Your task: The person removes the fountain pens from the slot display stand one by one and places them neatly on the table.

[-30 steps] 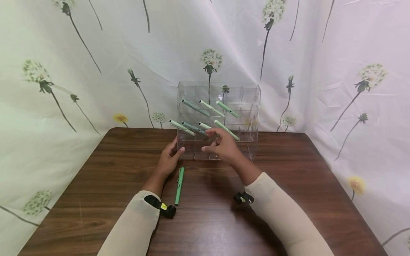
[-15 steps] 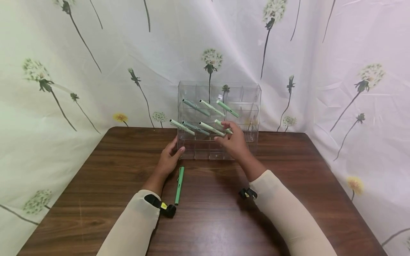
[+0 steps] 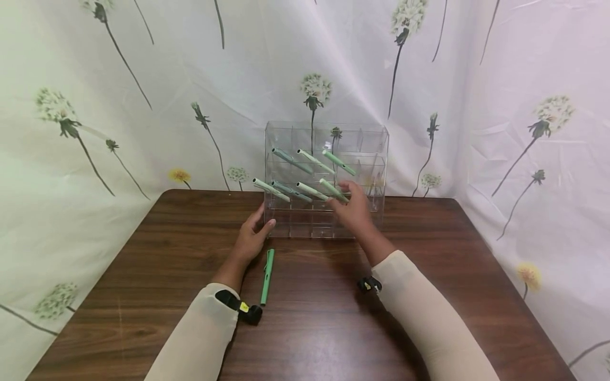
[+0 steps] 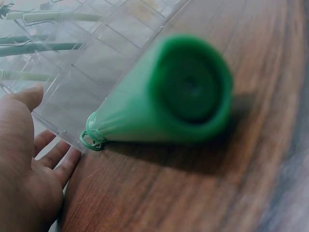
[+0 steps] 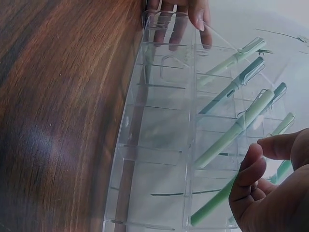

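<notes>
A clear acrylic pen stand (image 3: 300,216) stands at the back of the table, with several pens slanting out of its two middle tiers. My left hand (image 3: 251,238) holds its left side, thumb at the front edge and fingers along the side panel. My right hand (image 3: 353,210) is around the rightmost pen (image 3: 330,186) of the lower row. In the head view thumb and index finger lie on either side of this light green pen, with small gaps. The right wrist view shows the curved fingertips (image 5: 256,153) covering its cap. A loose green pen (image 3: 268,278) lies on the table beside my left wrist.
The brown wooden table (image 3: 157,296) ends at a white curtain (image 3: 229,79) printed with dandelions, close behind the stand. The upper row holds a dark teal pen (image 3: 290,160), a pale green pen (image 3: 314,160) and a green pen (image 3: 339,162).
My right hand has moved right, from the pale pen third in the lower row to the rightmost one, then slightly off its cap. My left hand and the loose pen stay put.
</notes>
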Action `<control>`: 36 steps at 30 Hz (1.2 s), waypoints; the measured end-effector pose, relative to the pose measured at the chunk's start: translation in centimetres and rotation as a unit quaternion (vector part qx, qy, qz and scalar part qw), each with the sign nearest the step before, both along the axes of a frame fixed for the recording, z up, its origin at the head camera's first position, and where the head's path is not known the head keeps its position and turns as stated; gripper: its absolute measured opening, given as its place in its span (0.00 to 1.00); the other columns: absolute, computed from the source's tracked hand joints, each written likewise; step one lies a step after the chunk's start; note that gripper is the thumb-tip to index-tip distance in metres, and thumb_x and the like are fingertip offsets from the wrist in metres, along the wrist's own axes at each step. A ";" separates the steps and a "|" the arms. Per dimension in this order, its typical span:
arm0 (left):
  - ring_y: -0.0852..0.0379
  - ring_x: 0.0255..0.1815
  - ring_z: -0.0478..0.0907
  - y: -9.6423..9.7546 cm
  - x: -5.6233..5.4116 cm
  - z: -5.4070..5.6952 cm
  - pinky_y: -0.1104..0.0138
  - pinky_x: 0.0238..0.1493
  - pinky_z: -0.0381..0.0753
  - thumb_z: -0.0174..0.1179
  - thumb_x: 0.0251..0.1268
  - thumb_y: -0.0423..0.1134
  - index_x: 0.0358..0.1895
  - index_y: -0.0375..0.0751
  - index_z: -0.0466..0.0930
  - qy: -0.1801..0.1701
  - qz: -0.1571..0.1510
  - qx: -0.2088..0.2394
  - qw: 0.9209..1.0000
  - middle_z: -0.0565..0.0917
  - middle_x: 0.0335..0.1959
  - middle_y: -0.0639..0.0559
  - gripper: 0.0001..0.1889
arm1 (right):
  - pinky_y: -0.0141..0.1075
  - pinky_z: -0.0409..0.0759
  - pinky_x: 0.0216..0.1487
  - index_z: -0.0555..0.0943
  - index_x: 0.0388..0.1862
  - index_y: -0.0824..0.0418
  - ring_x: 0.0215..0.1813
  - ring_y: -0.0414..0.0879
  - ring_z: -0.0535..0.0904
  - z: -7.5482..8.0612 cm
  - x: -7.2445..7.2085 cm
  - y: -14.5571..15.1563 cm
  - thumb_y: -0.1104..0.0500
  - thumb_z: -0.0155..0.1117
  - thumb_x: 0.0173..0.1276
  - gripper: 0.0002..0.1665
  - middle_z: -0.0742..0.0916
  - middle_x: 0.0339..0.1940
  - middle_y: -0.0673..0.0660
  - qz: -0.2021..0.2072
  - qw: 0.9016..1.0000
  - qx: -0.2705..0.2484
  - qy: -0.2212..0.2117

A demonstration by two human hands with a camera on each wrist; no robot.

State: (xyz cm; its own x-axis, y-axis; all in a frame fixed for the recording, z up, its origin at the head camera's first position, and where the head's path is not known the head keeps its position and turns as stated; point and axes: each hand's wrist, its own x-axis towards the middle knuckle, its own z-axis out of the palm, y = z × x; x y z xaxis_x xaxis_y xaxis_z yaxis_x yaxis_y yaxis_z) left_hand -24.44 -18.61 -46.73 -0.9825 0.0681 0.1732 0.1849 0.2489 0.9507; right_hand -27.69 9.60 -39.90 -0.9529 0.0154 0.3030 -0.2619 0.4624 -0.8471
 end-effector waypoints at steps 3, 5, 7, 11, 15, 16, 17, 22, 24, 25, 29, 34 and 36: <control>0.34 0.90 0.55 0.1 0.0 0.1 0.41 0.89 0.55 0.58 0.87 0.36 0.90 0.42 0.52 0.002 0.002 -0.002 1.000 0.58 0.89 0.32 0.37 | 0.59 0.80 0.68 0.79 0.71 0.70 0.69 0.68 0.79 -0.3 -0.3 0.0 0.60 0.73 0.75 0.30 0.81 0.68 0.72 -0.008 1.000 0.013 -0.004; 0.34 0.90 0.55 0.1 0.1 0.1 0.41 0.89 0.55 0.58 0.87 0.36 0.90 0.42 0.53 0.003 0.004 -0.002 1.000 0.59 0.88 0.32 0.37 | 0.59 0.79 0.69 0.79 0.71 0.69 0.70 0.68 0.79 -0.5 -0.5 0.0 0.58 0.72 0.77 0.28 0.81 0.68 0.72 -0.011 1.000 0.022 -0.007; 0.33 0.89 0.56 0.1 0.1 0.1 0.41 0.88 0.56 0.58 0.86 0.36 0.90 0.42 0.53 0.006 0.002 0.001 1.000 0.59 0.88 0.32 0.37 | 0.60 0.79 0.70 0.80 0.70 0.68 0.71 0.67 0.79 -0.6 -0.6 -0.1 0.57 0.72 0.78 0.27 0.82 0.68 0.71 -0.013 1.000 0.027 -0.009; 0.33 0.88 0.58 0.1 0.0 -0.1 0.41 0.87 0.58 0.59 0.86 0.35 0.89 0.40 0.54 0.016 -0.001 0.008 1.000 0.60 0.88 0.31 0.37 | 0.60 0.79 0.71 0.82 0.67 0.66 0.72 0.65 0.79 -0.8 -0.7 -0.2 0.56 0.71 0.79 0.24 0.83 0.68 0.69 -0.013 1.000 0.022 -0.015; 0.31 0.87 0.59 -0.1 -0.6 -0.9 0.40 0.86 0.59 0.59 0.86 0.34 0.89 0.39 0.54 0.025 -0.003 0.012 1.000 0.60 0.87 0.30 0.37 | 0.59 0.80 0.71 0.83 0.66 0.65 0.72 0.64 0.80 -1.0 -0.9 -0.4 0.54 0.69 0.80 0.23 0.84 0.67 0.68 -0.020 0.999 0.022 -0.014; 0.31 0.87 0.60 -0.2 -0.9 -1.3 0.40 0.86 0.60 0.59 0.86 0.34 0.89 0.40 0.54 0.027 -0.001 0.011 1.000 0.60 0.87 0.30 0.37 | 0.59 0.80 0.71 0.84 0.66 0.65 0.72 0.64 0.81 -1.0 -0.9 -0.4 0.54 0.68 0.80 0.23 0.84 0.67 0.68 -0.023 0.999 0.022 -0.012; 0.31 0.87 0.60 -0.3 -1.2 -1.7 0.39 0.86 0.60 0.59 0.86 0.34 0.89 0.40 0.54 0.030 -0.001 0.012 0.999 0.61 0.87 0.30 0.37 | 0.58 0.80 0.71 0.84 0.66 0.65 0.72 0.64 0.81 -1.0 -1.0 -0.5 0.54 0.68 0.80 0.22 0.85 0.67 0.68 -0.027 0.999 0.022 -0.010; 0.32 0.86 0.63 -0.6 -2.3 -3.2 0.40 0.84 0.63 0.60 0.85 0.35 0.90 0.43 0.54 0.040 0.006 0.006 0.999 0.62 0.87 0.32 0.37 | 0.58 0.80 0.71 0.85 0.66 0.63 0.70 0.64 0.82 -1.1 -1.2 -0.7 0.54 0.67 0.81 0.21 0.85 0.66 0.68 -0.043 0.999 0.022 -0.014; 0.33 0.86 0.64 -0.7 -2.4 -3.4 0.41 0.84 0.64 0.61 0.85 0.37 0.90 0.45 0.55 0.041 0.008 0.001 0.999 0.63 0.87 0.33 0.37 | 0.59 0.81 0.70 0.85 0.65 0.62 0.69 0.64 0.82 -1.0 -1.2 -0.7 0.54 0.67 0.81 0.20 0.85 0.65 0.67 -0.046 0.998 0.023 -0.020; 0.34 0.86 0.64 -0.8 -2.4 -3.5 0.41 0.84 0.65 0.61 0.85 0.37 0.89 0.46 0.56 0.041 0.008 0.000 0.999 0.64 0.87 0.34 0.37 | 0.59 0.81 0.70 0.85 0.64 0.62 0.69 0.64 0.82 -1.0 -1.2 -0.7 0.53 0.67 0.82 0.19 0.85 0.65 0.67 -0.047 0.998 0.023 -0.023; 0.36 0.85 0.66 -0.9 -2.4 -3.5 0.43 0.83 0.66 0.62 0.85 0.39 0.89 0.48 0.57 0.040 0.008 -0.001 0.999 0.66 0.86 0.36 0.37 | 0.58 0.82 0.66 0.85 0.61 0.61 0.66 0.63 0.83 -0.9 -1.2 -0.8 0.53 0.66 0.82 0.16 0.86 0.63 0.66 -0.047 0.998 0.027 -0.027; 0.37 0.86 0.64 -1.0 -2.3 -3.6 0.41 0.84 0.65 0.61 0.86 0.41 0.90 0.50 0.55 0.043 -0.001 -0.008 0.999 0.64 0.87 0.37 0.38 | 0.54 0.88 0.54 0.84 0.60 0.61 0.59 0.62 0.87 -0.8 -1.1 -0.9 0.55 0.66 0.83 0.14 0.86 0.63 0.66 -0.042 0.999 0.012 -0.028; 0.37 0.87 0.63 -1.0 -2.3 -3.6 0.40 0.84 0.64 0.60 0.86 0.42 0.90 0.51 0.54 0.046 -0.004 -0.013 0.999 0.63 0.88 0.38 0.38 | 0.52 0.88 0.51 0.84 0.61 0.62 0.57 0.61 0.87 -0.7 -1.1 -0.9 0.57 0.67 0.83 0.14 0.86 0.62 0.66 -0.042 0.999 0.001 -0.023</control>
State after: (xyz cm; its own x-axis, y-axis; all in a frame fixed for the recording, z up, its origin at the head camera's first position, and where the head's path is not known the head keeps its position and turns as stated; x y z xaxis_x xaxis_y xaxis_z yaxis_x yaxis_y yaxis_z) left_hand -26.78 -19.61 -50.34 -0.9617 0.0816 0.2617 0.2740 0.2706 0.9229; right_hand -28.80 8.73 -40.63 -0.9611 0.0945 0.2596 -0.1839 0.4825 -0.8564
